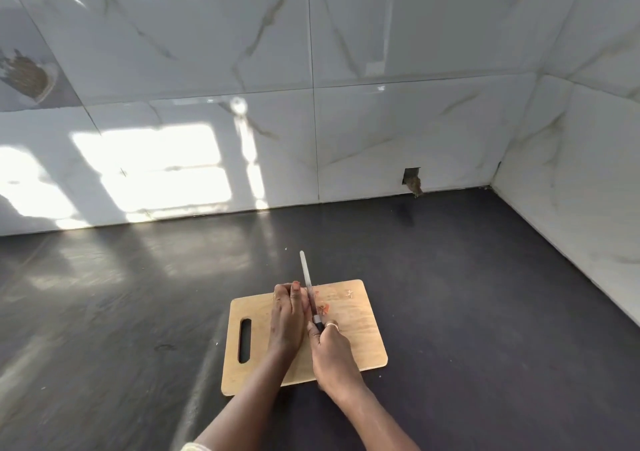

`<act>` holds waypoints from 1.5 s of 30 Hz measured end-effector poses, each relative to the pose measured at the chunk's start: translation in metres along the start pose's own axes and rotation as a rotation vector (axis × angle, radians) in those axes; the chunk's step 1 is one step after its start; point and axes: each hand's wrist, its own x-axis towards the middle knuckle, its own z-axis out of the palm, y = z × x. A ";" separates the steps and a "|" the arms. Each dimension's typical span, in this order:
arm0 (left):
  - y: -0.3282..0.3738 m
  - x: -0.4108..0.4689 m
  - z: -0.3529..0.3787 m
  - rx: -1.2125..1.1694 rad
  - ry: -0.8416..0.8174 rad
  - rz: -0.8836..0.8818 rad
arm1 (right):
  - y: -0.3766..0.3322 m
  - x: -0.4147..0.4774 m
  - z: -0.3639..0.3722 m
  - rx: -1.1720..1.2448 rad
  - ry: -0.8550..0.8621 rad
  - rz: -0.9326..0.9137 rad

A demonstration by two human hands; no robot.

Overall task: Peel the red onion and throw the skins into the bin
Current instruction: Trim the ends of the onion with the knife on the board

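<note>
On the pale wooden cutting board (360,343), the left hand (286,315) covers what is likely the red onion, and whether it grips cannot be told. The right hand (330,346) clenches the black-handled steel knife (306,274) hard beside those fingers, so a slip could cut them. One board, one knife, two reddish skin scraps (323,308) right of the blade; no bin shows.

Wooden board (360,343) on dark counter (485,294): right hand (330,350) grips knife (307,282), left hand (287,315) rests beside it; reddish skin scraps (323,308) nearby.
</note>
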 end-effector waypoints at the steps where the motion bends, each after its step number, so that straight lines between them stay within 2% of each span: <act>1: 0.001 0.001 0.002 0.017 0.016 0.005 | -0.002 0.000 0.000 -0.017 0.005 -0.001; 9: 0.000 0.005 0.005 0.085 0.058 0.021 | -0.013 -0.003 0.002 -0.033 0.000 -0.001; 18: 0.004 0.006 0.000 0.052 -0.032 0.089 | -0.027 0.001 -0.003 -0.049 -0.087 0.030; 26: 0.003 0.007 -0.002 0.009 -0.070 0.095 | -0.035 0.012 -0.004 -0.034 -0.137 0.152; 31: -0.001 0.010 -0.005 -0.085 -0.143 0.076 | -0.037 0.016 -0.007 -0.052 -0.143 0.148; 38: -0.002 0.015 -0.002 0.161 -0.098 0.169 | -0.039 0.014 -0.006 -0.075 -0.142 0.200; 40: -0.008 0.020 0.000 0.258 -0.087 0.145 | -0.037 0.011 -0.005 -0.027 -0.146 0.227; 45: 0.000 0.019 0.004 0.188 -0.026 0.066 | -0.035 0.009 0.004 0.034 -0.110 0.256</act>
